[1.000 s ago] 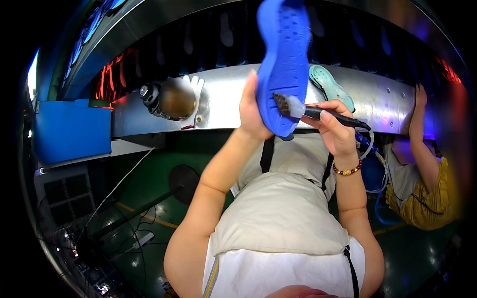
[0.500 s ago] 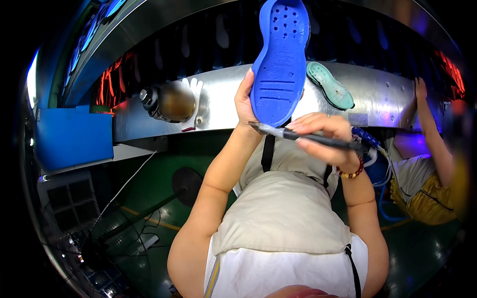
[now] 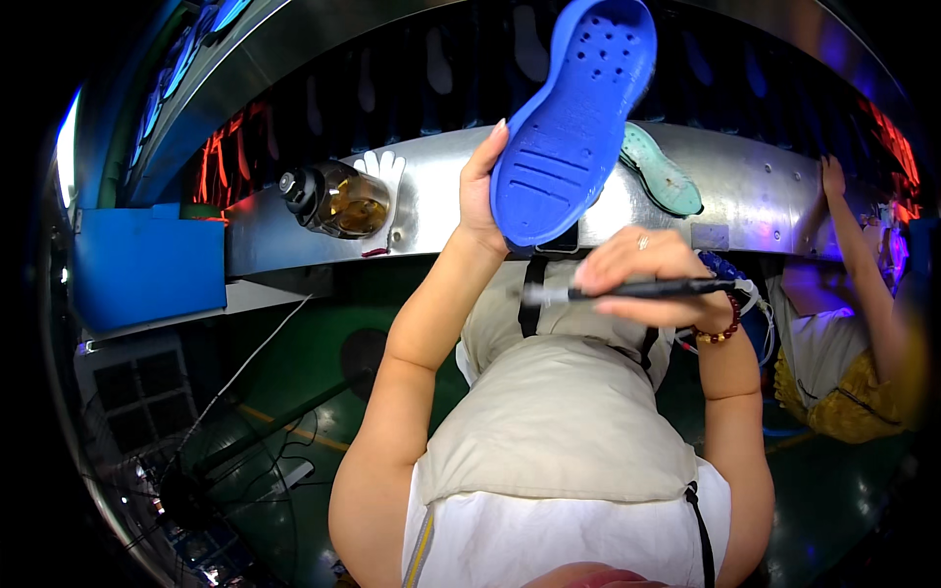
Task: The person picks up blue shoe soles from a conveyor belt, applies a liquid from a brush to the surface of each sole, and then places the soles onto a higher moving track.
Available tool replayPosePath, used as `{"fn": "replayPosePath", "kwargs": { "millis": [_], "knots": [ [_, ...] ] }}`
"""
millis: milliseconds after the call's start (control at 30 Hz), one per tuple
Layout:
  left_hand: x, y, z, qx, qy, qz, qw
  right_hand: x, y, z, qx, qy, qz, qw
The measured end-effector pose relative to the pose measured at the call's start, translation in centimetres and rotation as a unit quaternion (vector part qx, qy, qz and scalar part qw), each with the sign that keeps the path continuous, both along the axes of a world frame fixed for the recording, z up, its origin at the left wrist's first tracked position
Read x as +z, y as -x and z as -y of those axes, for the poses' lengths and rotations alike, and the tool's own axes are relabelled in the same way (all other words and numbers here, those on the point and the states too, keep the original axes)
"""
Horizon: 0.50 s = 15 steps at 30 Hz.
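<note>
A blue shoe sole (image 3: 569, 137) with a cluster of small holes at its far end is held up over the metal ledge. My left hand (image 3: 482, 191) grips its left edge near the close end, thumb along the side. My right hand (image 3: 652, 269) is closed around a slim brush (image 3: 676, 288) with a black handle. The brush's pale tip points left, blurred by motion, below the sole and apart from it. On the ledge to the right lies a mint-green sole (image 3: 662, 171) with a dark edge.
A dark-capped bottle (image 3: 338, 201) of brown liquid lies on the metal ledge (image 3: 431, 216), beside a white glove (image 3: 387, 169). Beyond runs a dark row of hanging soles (image 3: 439, 64). A blue box (image 3: 147, 265) is at left; a co-worker's hand (image 3: 832, 176) touches the ledge at right.
The blue sole has tilted, its far end swinging right. My right hand has drawn the brush down and right, away from the sole's close end and my left wrist.
</note>
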<state>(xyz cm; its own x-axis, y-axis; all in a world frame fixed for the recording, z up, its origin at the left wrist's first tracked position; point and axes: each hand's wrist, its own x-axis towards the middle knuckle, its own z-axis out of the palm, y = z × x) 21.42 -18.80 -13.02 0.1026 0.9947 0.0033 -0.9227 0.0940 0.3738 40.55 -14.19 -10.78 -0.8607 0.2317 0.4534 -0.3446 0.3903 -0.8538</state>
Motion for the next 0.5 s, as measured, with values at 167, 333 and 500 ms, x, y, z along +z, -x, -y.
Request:
{"fn": "replayPosePath", "kwargs": {
  "millis": [167, 333, 500],
  "knots": [
    [0.1, 0.1, 0.0, -0.094, 0.095, -0.041, 0.990, 0.5, -1.2, -1.9, -0.085, 0.014, 0.030, 0.996],
    [0.0, 0.2, 1.1, -0.138, 0.168, -0.202, 0.955, 1.0, -1.2, -2.5, 0.079, -0.051, 0.150, 0.984],
    [0.7, 0.2, 1.2, -0.165, 0.178, -0.259, 0.935, 0.3, -1.4, -3.8, 0.035, 0.021, 0.139, 0.989]
  ]
}}
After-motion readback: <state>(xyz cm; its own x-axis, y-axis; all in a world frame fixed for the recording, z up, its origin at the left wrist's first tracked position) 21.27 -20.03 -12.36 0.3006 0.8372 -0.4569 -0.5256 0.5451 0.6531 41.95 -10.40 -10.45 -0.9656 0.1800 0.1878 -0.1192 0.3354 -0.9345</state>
